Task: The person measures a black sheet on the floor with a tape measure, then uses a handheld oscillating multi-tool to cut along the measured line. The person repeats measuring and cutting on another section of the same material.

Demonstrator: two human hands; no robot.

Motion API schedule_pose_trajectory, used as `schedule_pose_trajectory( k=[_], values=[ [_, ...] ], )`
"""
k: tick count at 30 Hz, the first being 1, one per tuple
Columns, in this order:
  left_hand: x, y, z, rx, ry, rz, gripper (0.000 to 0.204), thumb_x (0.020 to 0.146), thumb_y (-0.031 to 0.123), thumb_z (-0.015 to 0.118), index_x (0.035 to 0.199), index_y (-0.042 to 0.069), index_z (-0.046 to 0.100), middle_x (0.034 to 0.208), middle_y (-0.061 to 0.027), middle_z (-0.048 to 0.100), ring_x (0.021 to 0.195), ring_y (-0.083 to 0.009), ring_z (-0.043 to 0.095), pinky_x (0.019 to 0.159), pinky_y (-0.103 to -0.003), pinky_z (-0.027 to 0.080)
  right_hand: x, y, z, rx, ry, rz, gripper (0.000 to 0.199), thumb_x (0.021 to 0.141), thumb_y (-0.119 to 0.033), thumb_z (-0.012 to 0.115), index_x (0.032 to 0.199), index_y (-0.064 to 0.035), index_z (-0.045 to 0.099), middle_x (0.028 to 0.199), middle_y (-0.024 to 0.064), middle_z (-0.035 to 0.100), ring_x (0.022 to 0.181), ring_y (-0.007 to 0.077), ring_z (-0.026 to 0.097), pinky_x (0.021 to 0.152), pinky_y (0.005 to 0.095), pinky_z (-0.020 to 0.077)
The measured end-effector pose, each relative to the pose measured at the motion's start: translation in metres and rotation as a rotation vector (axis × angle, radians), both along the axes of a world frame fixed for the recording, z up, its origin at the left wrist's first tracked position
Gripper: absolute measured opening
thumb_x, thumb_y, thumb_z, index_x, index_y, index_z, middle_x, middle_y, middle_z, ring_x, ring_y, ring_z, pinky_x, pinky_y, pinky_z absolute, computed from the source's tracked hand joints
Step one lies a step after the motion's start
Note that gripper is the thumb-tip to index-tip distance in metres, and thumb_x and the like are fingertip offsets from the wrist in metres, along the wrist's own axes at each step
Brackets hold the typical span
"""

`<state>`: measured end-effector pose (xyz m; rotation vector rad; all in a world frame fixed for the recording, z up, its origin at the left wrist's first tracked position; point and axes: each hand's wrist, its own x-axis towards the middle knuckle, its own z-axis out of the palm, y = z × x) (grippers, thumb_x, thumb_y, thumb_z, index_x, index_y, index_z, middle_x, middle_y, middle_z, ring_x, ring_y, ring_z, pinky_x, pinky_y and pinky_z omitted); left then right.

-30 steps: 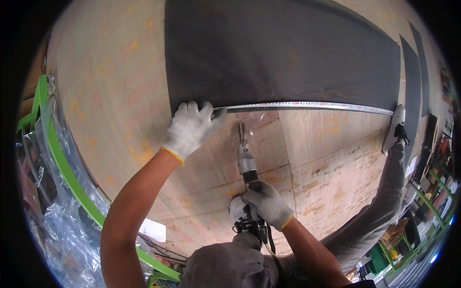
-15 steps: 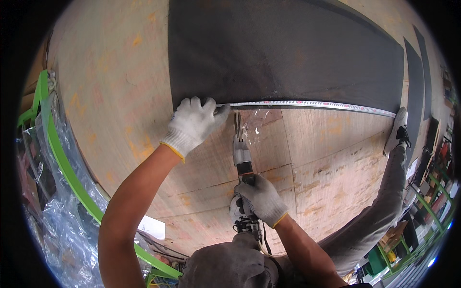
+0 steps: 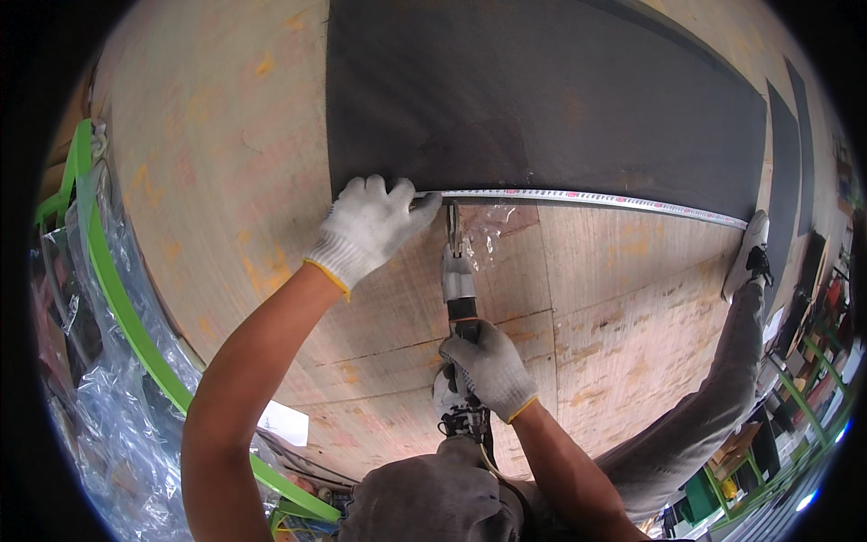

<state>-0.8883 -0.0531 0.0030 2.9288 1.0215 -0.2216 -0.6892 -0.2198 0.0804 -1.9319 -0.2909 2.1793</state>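
A large black sheet (image 3: pixel 542 99) lies on the wooden floor. A white measuring tape (image 3: pixel 578 195) runs along its near edge. In a white work glove, my left hand (image 3: pixel 368 221) rests at the sheet's near left corner, fingers curled and the thumb against the tape's left end. Gloved too, my right hand (image 3: pixel 492 366) is wrapped around the black grip of a long power tool (image 3: pixel 461 285) with a silver head. The tool's two narrow prongs reach the sheet's edge just right of my left thumb. My right shoe (image 3: pixel 746 257) stands at the tape's right end.
My left shoe (image 3: pixel 447 393) is below the tool, partly hidden. Clear plastic film (image 3: pixel 492 226) lies near the prongs. A green metal frame (image 3: pixel 122 289) and more plastic wrap (image 3: pixel 117 406) are at left. Narrow dark strips (image 3: pixel 784 163) lie at right.
The tool's prongs have moved slightly forward, up to the sheet's edge. My left hand stays at the corner. The whole view has shifted a little.
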Motion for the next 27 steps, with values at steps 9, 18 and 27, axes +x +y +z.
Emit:
schedule_pose_trajectory(
  k=[9, 18, 27],
  values=[
    [-0.001, 0.011, 0.003, -0.091, 0.038, -0.018, 0.058, 0.092, 0.013, 0.069, 0.146, 0.032, 0.064, 0.098, -0.0039, 0.062, 0.080, -0.0226, 0.064, 0.073, -0.037, 0.059, -0.004, 0.000, -0.008, 0.030, -0.057, 0.019, 0.031, 0.093, -0.025, 0.072, 0.105, 0.0020, 0.061, 0.076, 0.0076, 0.067, 0.063, 0.0162, 0.065, 0.058, 0.0354, 0.0524],
    [-0.001, 0.033, 0.018, -0.383, 0.106, 0.015, 0.059, 0.096, 0.016, 0.071, 0.152, 0.031, 0.060, 0.116, -0.0071, 0.066, 0.098, -0.0278, 0.065, 0.093, -0.042, 0.059, -0.006, 0.008, -0.006, -0.021, -0.061, 0.010, 0.022, 0.095, -0.018, 0.073, 0.103, -0.0001, 0.062, 0.077, 0.0051, 0.064, 0.059, 0.0140, 0.061, 0.054, 0.0321, 0.0478],
    [0.001, 0.058, 0.008, -0.679, -0.080, 0.260, 0.029, 0.094, -0.002, 0.063, 0.121, 0.010, 0.061, 0.101, -0.0157, 0.070, 0.095, -0.0376, 0.068, 0.089, -0.045, 0.057, -0.009, 0.003, -0.021, 0.005, -0.026, -0.037, 0.022, 0.095, -0.018, 0.072, 0.104, -0.0011, 0.062, 0.079, 0.0054, 0.066, 0.063, 0.0144, 0.062, 0.057, 0.0325, 0.0493]
  ],
)
